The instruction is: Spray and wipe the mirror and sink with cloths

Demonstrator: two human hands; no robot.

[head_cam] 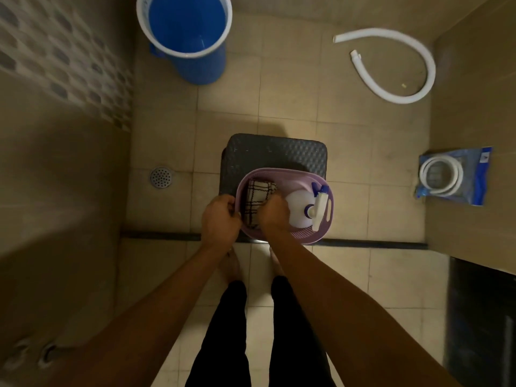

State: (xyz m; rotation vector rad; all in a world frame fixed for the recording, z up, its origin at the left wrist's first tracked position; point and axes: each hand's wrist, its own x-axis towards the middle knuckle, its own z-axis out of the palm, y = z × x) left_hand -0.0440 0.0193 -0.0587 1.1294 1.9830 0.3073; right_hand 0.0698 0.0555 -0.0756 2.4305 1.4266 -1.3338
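Observation:
A lilac plastic basket (282, 174) stands on a dark stool (276, 150) in the middle of the bathroom floor. Inside it lie a folded checked cloth (255, 198) on the left and a white spray bottle (300, 209) with a blue-and-white trigger head on the right. My left hand (220, 216) grips the basket's left rim with curled fingers. My right hand (273, 212) reaches into the basket between cloth and bottle, fingers curled down at the cloth's right edge; whether it holds the cloth is hidden. Mirror and sink are out of view.
A blue bucket with a white rim (185, 32) stands at the far left. A white hose (402, 65) curls on the tiles at the far right; a packaged coiled hose (452, 177) lies by the right wall. A floor drain (161, 177) sits left of the stool.

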